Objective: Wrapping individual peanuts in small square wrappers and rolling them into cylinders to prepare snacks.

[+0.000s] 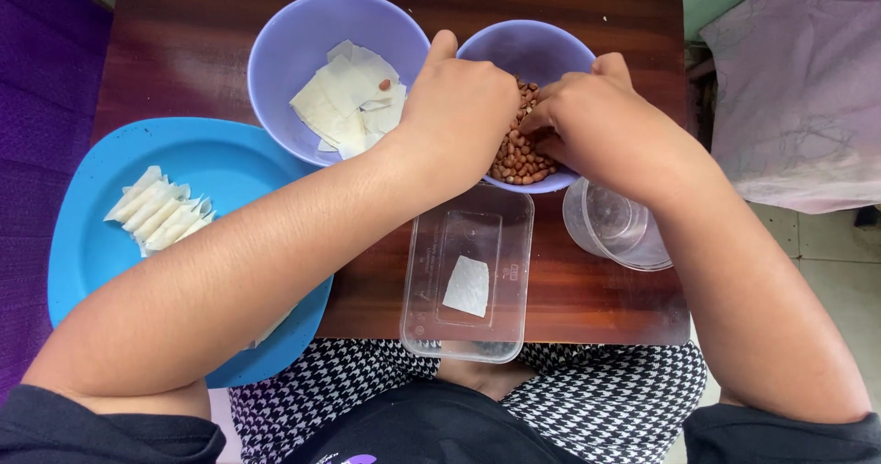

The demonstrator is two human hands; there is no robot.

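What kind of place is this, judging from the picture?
Probably a home, at a small wooden table used for preparing food by hand. A bowl of peanuts, a bowl of white wrapper squares and folded pieces on a blue plate suggest it.

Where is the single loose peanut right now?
In the head view, the peanut lies on the white wrappers in the left lavender bowl, beside the left hand.

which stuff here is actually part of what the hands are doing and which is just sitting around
In use:
- left hand, in the peanut bowl
- right hand, in the same bowl
- peanuts

Lying about:
- wrapper bowl with flat wrappers
- blue plate with folded wrappers
- clear lid with one wrapper square
- clear cup
- table
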